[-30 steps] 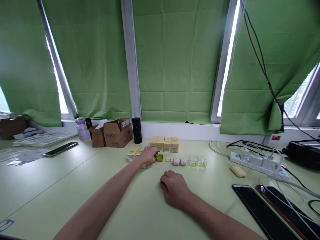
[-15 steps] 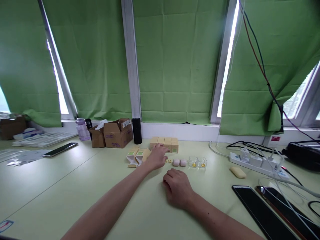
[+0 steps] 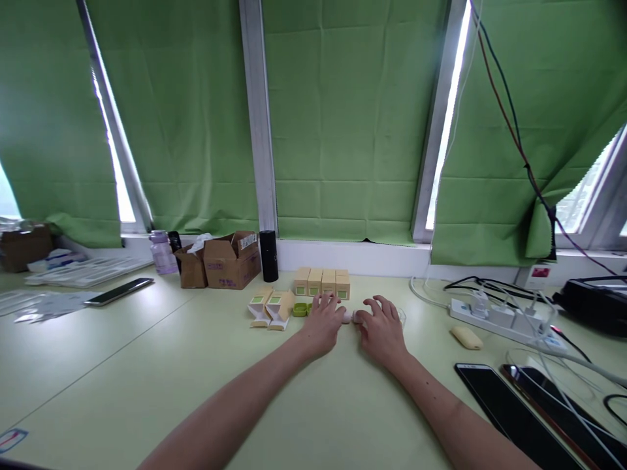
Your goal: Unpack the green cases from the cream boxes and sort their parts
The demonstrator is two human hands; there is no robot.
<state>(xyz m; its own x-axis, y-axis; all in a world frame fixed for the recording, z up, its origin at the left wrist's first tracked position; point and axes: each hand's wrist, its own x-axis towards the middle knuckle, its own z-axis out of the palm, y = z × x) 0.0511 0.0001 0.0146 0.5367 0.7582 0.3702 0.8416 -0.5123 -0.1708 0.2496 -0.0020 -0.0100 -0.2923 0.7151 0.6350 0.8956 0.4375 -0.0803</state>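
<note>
Two small pale pink rounded pieces lie side by side on the table between my hands. My left hand (image 3: 323, 326) is at the left pink piece (image 3: 347, 317), thumb and fingers closed on it from the left. With curved fingers, my right hand (image 3: 383, 331) pinches the right pink piece (image 3: 357, 318) from the other side. Both pieces are partly covered by fingers. Left of my left hand sits a small green container (image 3: 300, 310). Two opened cardboard boxes (image 3: 280, 308) lie further left. Behind the hands stands a row of small tan boxes (image 3: 322, 282). My right hand mostly hides the clear cups.
A brown carton (image 3: 232, 262) and a black cylinder (image 3: 268, 256) stand at the back. To the right are a cream oval object (image 3: 466, 337), a white power strip (image 3: 507, 321) with tangled cables, and dark phones (image 3: 514, 411). Another phone (image 3: 120, 292) lies on the left.
My left hand has moved right and toward me, from near the boxes to the left pink piece, uncovering the green container. My right hand has moved forward and right to the other piece.
</note>
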